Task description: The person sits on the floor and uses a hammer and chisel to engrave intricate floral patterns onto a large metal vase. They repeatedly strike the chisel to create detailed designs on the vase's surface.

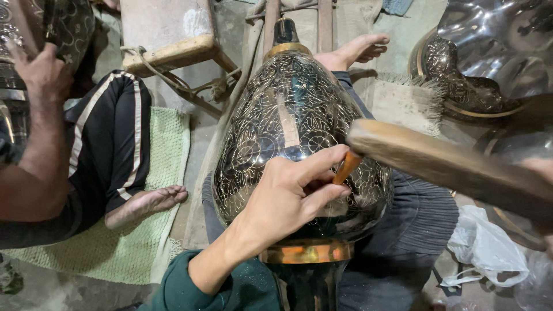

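Observation:
A large dark metal vase [288, 115] with fine engraved flower patterns lies across my lap, its brass collar [308, 251] near me. My left hand [291, 193] rests on its belly and pinches a small orange chisel [347, 167] against the surface. A wooden mallet [443, 164] hovers over the chisel from the right. My right hand [541, 173] holds the mallet's handle at the frame's edge, blurred and mostly out of view. My bare foot [354, 52] shows beyond the vase.
Another person sits at left on a green mat [164, 167], in black striped trousers [115, 132], an arm [34, 144] raised to a patterned metal piece. A wooden stool [170, 34] stands behind. Shiny metal vessels [489, 52] and a plastic bag [484, 245] lie right.

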